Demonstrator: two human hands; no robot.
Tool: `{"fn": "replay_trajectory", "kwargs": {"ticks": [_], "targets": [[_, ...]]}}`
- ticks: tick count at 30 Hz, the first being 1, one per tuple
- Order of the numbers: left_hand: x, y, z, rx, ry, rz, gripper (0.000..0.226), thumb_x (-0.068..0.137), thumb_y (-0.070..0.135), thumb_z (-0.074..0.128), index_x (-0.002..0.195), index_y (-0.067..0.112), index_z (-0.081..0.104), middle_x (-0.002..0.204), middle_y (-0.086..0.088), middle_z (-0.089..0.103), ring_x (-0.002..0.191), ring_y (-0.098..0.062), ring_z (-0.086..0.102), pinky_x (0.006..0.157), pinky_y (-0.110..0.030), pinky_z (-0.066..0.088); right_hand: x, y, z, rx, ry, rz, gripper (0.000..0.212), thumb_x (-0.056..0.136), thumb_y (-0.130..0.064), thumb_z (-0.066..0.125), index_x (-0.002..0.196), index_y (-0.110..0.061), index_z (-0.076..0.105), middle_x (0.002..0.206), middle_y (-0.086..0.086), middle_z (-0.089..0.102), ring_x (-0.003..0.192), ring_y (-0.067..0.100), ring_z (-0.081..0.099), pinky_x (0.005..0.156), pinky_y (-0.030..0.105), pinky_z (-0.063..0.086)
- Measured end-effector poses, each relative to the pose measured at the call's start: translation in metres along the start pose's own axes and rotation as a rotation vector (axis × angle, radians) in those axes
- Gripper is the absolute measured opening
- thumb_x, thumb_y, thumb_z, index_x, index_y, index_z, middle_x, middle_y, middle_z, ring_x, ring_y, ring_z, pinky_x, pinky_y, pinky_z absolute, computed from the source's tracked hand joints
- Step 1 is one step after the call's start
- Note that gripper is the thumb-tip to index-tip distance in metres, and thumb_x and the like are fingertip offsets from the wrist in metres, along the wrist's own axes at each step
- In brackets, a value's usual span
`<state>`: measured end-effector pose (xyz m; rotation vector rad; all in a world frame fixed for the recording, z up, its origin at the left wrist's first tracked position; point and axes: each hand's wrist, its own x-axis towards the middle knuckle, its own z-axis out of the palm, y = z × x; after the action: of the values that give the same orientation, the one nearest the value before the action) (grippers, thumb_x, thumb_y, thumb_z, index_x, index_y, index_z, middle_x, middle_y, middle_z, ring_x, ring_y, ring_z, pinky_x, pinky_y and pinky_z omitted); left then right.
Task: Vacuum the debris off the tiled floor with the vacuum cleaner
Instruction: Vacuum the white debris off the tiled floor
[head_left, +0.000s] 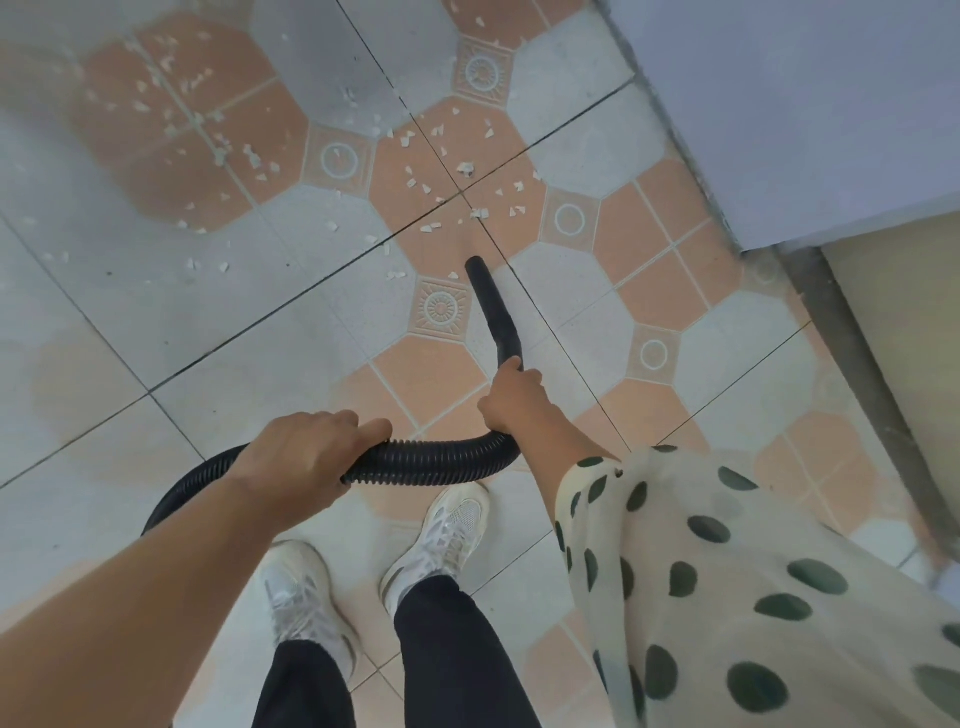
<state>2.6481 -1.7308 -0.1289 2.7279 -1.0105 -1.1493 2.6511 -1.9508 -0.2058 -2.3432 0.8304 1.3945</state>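
Peach-and-grey tiled floor (234, 338) lay underfoot, white debris (431, 182) scattered ahead and off to the left. And the right hand (514, 397) was wrapped around the base of the black nozzle (491, 306), its tip angled at the floor just short of the nearest chips, while the left hand (306, 457) gripped the ribbed hose (431, 460) curving back above the white shoes (447, 530).

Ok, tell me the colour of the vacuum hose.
Black, with a ribbed surface: the hose shows clearest in the head view.
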Motion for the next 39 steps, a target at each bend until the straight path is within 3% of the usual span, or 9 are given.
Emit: {"fn": "replay_trajectory", "kwargs": {"ticks": [2,9,13,16,20,24,29,33,39], "targets": [[-0.008,-0.006,0.002,-0.006,0.009,0.004,0.029,0.09,0.022,0.048,0.117,0.031,0.04,0.09,0.006,0.051,0.073,-0.018,0.049,0.052,-0.026,0.03,-0.008,-0.005,0.003,-0.035,-0.023,-0.004,0.086,0.097,-0.017,0.055,0.155,-0.003,-0.007,0.143,0.021,0.032,0.116,0.029,0.052,0.077,0.031,0.041],[-0.034,-0.031,0.015,0.017,0.025,0.007,0.03,0.091,0.024,0.047,0.118,0.032,0.038,0.088,0.008,0.048,0.073,-0.017,0.047,0.056,-0.026,0.032,-0.038,-0.03,0.008,-0.212,-0.029,-0.109,0.067,0.103,-0.019,0.042,0.152,0.006,0.004,0.159,0.019,0.014,0.129,0.03,0.044,0.106,0.032,0.038],[-0.051,-0.048,0.024,0.009,0.027,0.001,0.029,0.091,0.023,0.047,0.117,0.031,0.038,0.088,0.008,0.048,0.073,-0.017,0.047,0.057,-0.026,0.032,-0.038,-0.051,0.03,-0.129,-0.037,-0.069,0.08,0.099,-0.021,0.05,0.154,0.001,-0.005,0.146,0.022,0.033,0.125,0.032,0.047,0.099,0.035,0.042],[-0.063,-0.064,0.029,-0.006,0.022,-0.024,0.028,0.09,0.022,0.047,0.116,0.031,0.039,0.087,0.008,0.048,0.076,-0.018,0.051,0.052,-0.025,0.028,-0.04,-0.072,0.038,-0.125,-0.046,-0.111,0.082,0.099,-0.02,0.051,0.154,0.001,-0.006,0.144,0.023,0.036,0.124,0.033,0.047,0.098,0.036,0.042],[-0.071,-0.081,0.029,-0.013,0.037,-0.061,0.026,0.09,0.021,0.046,0.114,0.029,0.041,0.087,0.007,0.048,0.079,-0.02,0.055,0.051,-0.027,0.027,-0.043,-0.092,0.039,-0.149,-0.028,-0.146,0.077,0.101,-0.021,0.048,0.153,0.004,-0.002,0.146,0.022,0.037,0.125,0.032,0.046,0.1,0.034,0.043],[-0.067,-0.085,0.025,-0.011,0.046,-0.061,0.029,0.09,0.022,0.046,0.117,0.029,0.039,0.087,0.008,0.044,0.075,-0.019,0.048,0.048,-0.025,0.023,-0.035,-0.097,0.039,-0.12,-0.02,-0.119,0.077,0.098,-0.02,0.05,0.154,0.0,0.003,0.139,0.021,0.038,0.116,0.032,0.051,0.084,0.035,0.046],[-0.053,-0.077,0.02,-0.039,0.055,-0.036,0.031,0.089,0.022,0.048,0.118,0.03,0.038,0.092,0.006,0.051,0.078,-0.019,0.052,0.058,-0.029,0.035,-0.027,-0.086,0.025,-0.085,0.022,-0.084,0.067,0.097,-0.018,0.05,0.152,-0.003,0.015,0.137,0.02,0.039,0.11,0.03,0.054,0.079,0.034,0.044],[-0.03,-0.068,0.008,-0.05,0.069,-0.018,0.03,0.089,0.021,0.05,0.117,0.028,0.039,0.093,0.004,0.052,0.076,-0.02,0.051,0.056,-0.028,0.033,-0.011,-0.072,0.006,0.046,0.057,-0.042,0.067,0.093,-0.016,0.056,0.15,-0.006,0.02,0.136,0.02,0.042,0.103,0.029,0.054,0.072,0.033,0.041],[0.002,-0.052,-0.004,-0.081,0.084,0.0,0.031,0.089,0.02,0.051,0.117,0.028,0.041,0.092,0.004,0.052,0.073,-0.019,0.05,0.056,-0.028,0.035,0.012,-0.046,-0.016,0.259,-0.031,-0.073,0.053,0.088,-0.013,0.059,0.135,-0.003,0.039,0.12,0.016,0.053,0.106,0.032,0.057,0.087,0.042,0.053]]}}
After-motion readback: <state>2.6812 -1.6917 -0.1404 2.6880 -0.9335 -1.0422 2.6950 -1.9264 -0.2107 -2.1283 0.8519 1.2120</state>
